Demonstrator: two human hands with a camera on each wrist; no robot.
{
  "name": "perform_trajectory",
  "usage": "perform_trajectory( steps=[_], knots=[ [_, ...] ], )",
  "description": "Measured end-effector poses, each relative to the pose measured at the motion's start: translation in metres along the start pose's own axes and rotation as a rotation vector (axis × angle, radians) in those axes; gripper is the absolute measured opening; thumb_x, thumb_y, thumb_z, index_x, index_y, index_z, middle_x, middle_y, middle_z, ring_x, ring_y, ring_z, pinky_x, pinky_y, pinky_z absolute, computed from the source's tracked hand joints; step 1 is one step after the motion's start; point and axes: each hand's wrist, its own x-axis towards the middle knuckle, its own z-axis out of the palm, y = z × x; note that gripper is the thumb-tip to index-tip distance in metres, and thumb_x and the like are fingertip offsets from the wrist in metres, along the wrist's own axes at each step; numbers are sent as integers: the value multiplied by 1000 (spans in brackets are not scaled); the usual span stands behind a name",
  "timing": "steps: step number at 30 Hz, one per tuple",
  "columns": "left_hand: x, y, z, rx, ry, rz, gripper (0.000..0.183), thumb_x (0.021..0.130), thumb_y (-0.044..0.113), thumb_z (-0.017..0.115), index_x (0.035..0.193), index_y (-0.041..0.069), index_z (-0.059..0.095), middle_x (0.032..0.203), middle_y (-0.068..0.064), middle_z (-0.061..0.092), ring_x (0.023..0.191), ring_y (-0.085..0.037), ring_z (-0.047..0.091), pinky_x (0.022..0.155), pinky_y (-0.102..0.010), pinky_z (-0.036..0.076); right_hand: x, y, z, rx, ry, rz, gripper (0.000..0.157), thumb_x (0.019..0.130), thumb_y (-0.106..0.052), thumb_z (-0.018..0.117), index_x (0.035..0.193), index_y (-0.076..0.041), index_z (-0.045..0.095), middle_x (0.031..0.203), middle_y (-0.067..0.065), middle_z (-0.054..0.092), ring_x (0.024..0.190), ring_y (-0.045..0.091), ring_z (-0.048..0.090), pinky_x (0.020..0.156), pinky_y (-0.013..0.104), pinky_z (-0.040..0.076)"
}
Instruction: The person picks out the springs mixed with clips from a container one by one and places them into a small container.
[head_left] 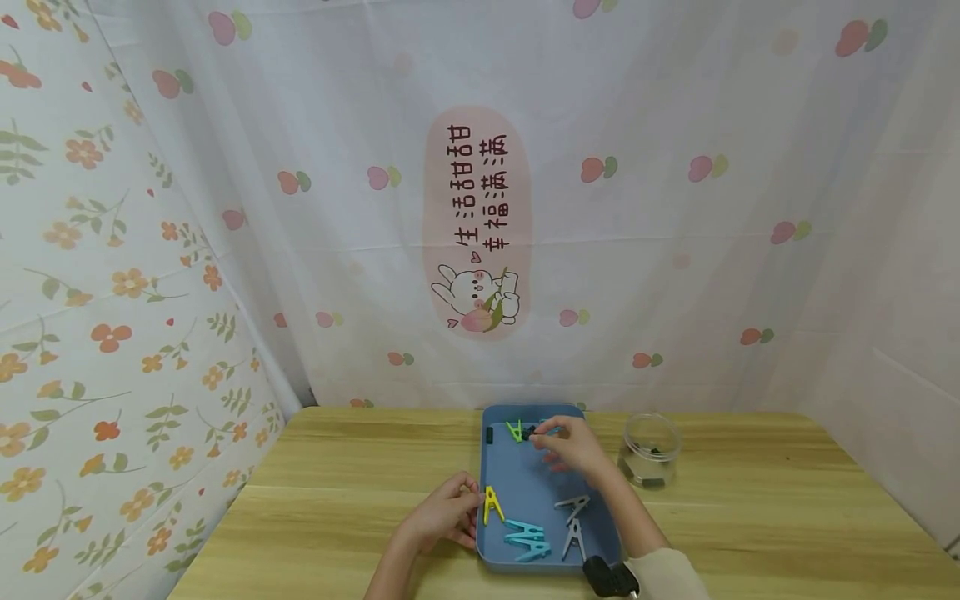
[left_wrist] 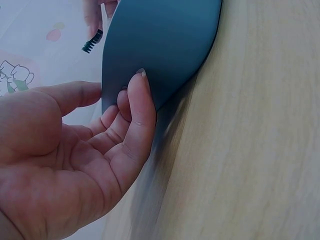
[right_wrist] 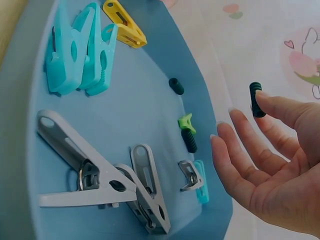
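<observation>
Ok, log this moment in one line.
left fingers: hold tray; right fingers: pinch dark piece; clips: in tray; jar: right of tray

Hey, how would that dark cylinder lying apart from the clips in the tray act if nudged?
The dark cylinder would probably roll, given its rounded sides. The nearby wall of the blue tray should stop it. Being so small, it's likely light.

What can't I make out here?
Head view: far teal clip, partly hidden by the right hand.
Head view: dark bits in the clear container, too small to identify.
Left wrist view: inside of the tray, hidden by its wall.
Right wrist view: rabbit print, cut off by the right edge.
</observation>
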Motion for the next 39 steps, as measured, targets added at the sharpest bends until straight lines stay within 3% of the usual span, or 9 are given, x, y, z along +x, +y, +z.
perform_trajectory(
  steps=[11,16,39],
  knots=[
    [0,0,-1,-10,-7,6,9,109,14,49,108,6,46,82,-6,57,65,-15,59,58,-23,56,-8,0,-2,14,-16,-26,23,100,-11,69,113,8,67,107,28,75,83,30,72,75,47,64],
    [0,0,-1,-13,-5,7,9,109,14,49,108,7,46,82,-6,57,65,-15,58,58,-23,56,-10,0,-3,22,-3,-19,23,100,-13,70,112,7,67,102,21,76,83,29,72,74,46,64],
    [1,-1,-1,-12,-9,17,7,109,13,49,106,7,46,81,-6,56,63,-15,58,56,-23,56,-24,0,-13,24,20,1,24,102,-15,68,116,6,66,104,17,76,90,34,73,80,50,64]
  ],
)
